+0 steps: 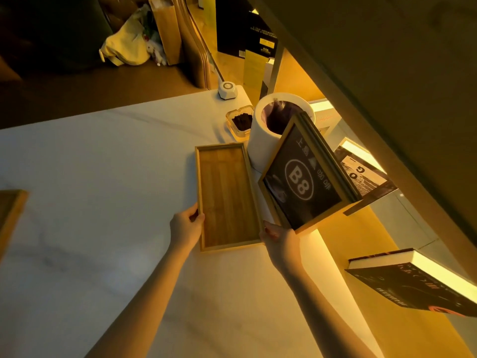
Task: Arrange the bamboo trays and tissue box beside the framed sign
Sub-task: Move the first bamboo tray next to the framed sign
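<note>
Bamboo tray (227,196) flat on bench (103,164), just beside framed sign (304,182). Left hand (185,228) grip pinches tray's near-left rim; right hand (277,240) at near-right corner, grip state can't tell.

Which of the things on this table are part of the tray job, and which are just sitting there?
Job:
bamboo tray, held by left hand and right hand
second bamboo tray at the table's left edge
framed sign
No tissue box shows.

Lying about:
white bin
ashtray
call button
book
</note>
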Available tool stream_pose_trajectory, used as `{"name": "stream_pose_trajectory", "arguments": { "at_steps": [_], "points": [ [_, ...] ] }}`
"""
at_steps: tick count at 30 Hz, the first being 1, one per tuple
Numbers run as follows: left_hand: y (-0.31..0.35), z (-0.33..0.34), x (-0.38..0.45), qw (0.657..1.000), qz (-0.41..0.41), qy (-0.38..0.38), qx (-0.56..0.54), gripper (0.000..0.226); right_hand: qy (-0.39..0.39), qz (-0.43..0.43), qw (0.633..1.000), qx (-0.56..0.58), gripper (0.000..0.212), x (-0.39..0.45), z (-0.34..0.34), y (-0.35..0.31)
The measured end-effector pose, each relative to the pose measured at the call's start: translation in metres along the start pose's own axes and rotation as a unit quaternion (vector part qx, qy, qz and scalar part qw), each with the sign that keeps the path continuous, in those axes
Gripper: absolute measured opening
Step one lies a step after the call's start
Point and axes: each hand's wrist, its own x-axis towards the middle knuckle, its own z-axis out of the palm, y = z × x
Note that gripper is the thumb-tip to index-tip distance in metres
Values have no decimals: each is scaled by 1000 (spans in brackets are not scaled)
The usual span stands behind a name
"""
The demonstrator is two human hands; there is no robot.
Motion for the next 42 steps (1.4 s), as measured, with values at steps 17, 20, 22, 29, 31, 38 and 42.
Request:
{"name": "stream_pose_trajectory", "arguments": {
  "at_steps": [17,20,22,29,31,38,42],
  "points": [
    [-9,11,-11,987,102,14,123,31,-23,-34,970,-239,37,-11,11,9],
    [-20,3,-25,963,196,10,186,38,13,-95,952,-290,49,-29,14,12],
    [-31,0,-32,935,242,-14,258,45,8,-123,944,-305,54,-44,19,13],
    [-41,1,-39,923,205,-115,303,63,-137,-116,935,-306,57,-60,34,34],
    [-41,4,-41,924,202,-122,301,57,-136,-118,932,-314,57,-59,31,37],
    [-40,13,-49,935,191,-114,277,56,-133,-122,930,-320,57,-56,23,42],
    [-42,17,-49,934,197,-104,280,56,-128,-118,931,-320,57,-58,22,43]
  ]
}}
